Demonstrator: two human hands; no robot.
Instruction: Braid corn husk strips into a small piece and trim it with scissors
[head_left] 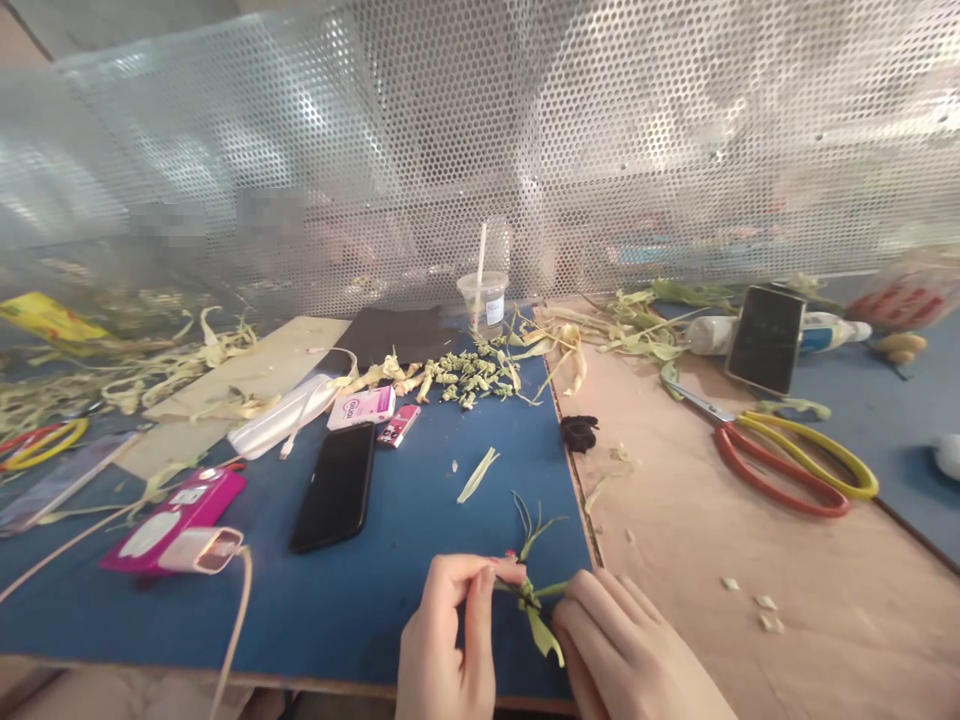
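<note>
Green leaf strips, gathered into a small knotted piece, are held between the two hands just above the near edge of the blue-topped counter. The piece is pinched by the left hand, its thumb and forefinger nearly closed together. The right hand is curled at the piece's other side, where a strip runs in under the fingers; whether that strip is gripped cannot be told, the fingertips being turned away. Thin ends are splayed beyond the hands, and a broader tail hangs toward the counter's edge.

The step in hand is judged to be the folding or tying of strips. For the next move, a firm left pinch is judged to be called for, with the loose ends kept apart.

Just beyond the hands, loose pale strips are noted; farther out, a heap of knotted green pieces. Scissors are found to the right of the hands, a black phone to the left.

The knot's core is partly covered by fingers. A small red spot at the left fingertip cannot be identified. Both wrists are cut off.
</note>
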